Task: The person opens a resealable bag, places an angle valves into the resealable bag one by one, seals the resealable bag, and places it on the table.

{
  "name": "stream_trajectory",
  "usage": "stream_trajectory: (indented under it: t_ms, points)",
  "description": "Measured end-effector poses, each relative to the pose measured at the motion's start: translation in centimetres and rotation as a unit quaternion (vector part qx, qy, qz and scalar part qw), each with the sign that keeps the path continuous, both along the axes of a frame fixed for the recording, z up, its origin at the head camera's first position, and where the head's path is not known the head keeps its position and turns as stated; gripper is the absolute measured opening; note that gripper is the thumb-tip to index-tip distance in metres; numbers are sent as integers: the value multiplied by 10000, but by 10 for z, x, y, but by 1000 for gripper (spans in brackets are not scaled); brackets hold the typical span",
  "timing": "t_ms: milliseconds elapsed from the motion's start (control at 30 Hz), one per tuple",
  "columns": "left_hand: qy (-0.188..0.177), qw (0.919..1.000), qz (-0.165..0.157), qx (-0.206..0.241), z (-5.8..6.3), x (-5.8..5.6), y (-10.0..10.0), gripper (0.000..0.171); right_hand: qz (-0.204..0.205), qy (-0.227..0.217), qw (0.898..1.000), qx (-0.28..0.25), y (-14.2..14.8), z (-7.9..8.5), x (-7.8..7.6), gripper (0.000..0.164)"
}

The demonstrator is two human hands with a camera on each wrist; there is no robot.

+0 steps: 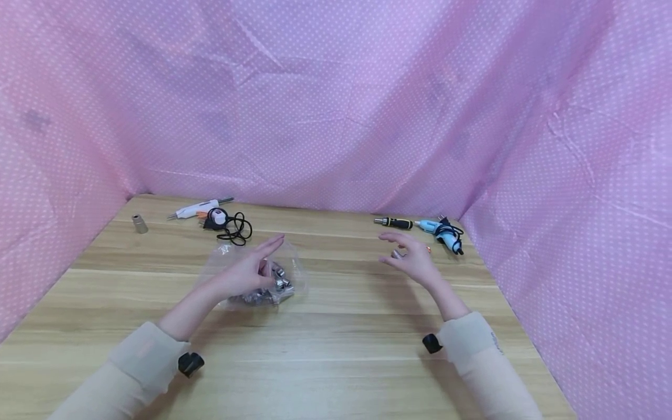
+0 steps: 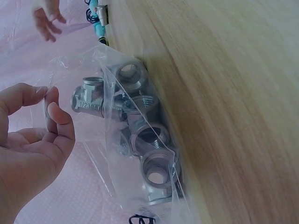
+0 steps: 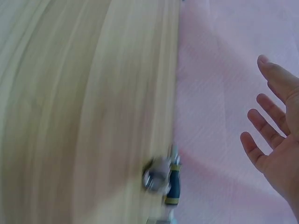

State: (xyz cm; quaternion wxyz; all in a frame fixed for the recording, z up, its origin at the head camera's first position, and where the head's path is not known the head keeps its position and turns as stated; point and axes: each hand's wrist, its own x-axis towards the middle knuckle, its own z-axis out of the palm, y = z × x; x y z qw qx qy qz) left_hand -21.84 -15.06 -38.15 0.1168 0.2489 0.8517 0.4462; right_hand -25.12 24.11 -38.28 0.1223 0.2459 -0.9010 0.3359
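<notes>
A clear plastic bag (image 1: 296, 274) with several silver pipe fittings (image 2: 156, 168) in it lies on the table. My left hand (image 1: 244, 277) is at the bag; in the left wrist view its fingertips pinch the thin film at the bag's mouth. One tee fitting (image 2: 89, 97) shows threaded openings and raised marks. My right hand (image 1: 415, 262) hovers apart on the right, holding nothing, its fingers spread and slightly bent. Below it a metal fitting (image 1: 397, 254) stands on the table, partly hidden by the hand and blurred in the right wrist view.
On the wooden table (image 1: 325, 350), a screwdriver (image 1: 396, 223) and a blue glue gun (image 1: 446, 234) lie at the back right. A white tool (image 1: 196, 209) with black cord (image 1: 236, 227) lies back left, near a small metal cylinder (image 1: 139, 224). Pink dotted cloth (image 1: 315, 116) surrounds the table.
</notes>
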Motion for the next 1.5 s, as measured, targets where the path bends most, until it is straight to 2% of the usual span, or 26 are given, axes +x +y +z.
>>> stream_trajectory:
  t_ms: [233,367,567,700,967,1200,1500]
  points:
    - [126,9999,-50,79,-5,-1,-3,99,-294,-224,9987,341,34,-18,-5,54]
    - [136,9999,-36,59,-5,-1,-3,99,-426,-506,9969,417,47,-30,-7,57]
    - [110,9999,-25,-31,-5,-1,-2,99,-657,-913,9921,554,58,-45,-12,58]
    - [138,9999,-34,-15,-5,0,-1,99,-602,-966,9912,678,62,-52,-17,57]
    - [145,9999,-21,18,-6,0,-1,99,-535,-1308,9866,814,62,-60,-27,53]
    - [187,9998,40,-32,-5,0,-1,100,-492,-1367,9862,794,60,-60,-32,47]
    - [115,9999,55,-93,-3,1,0,99,-409,-1188,9898,664,57,-55,-29,44]
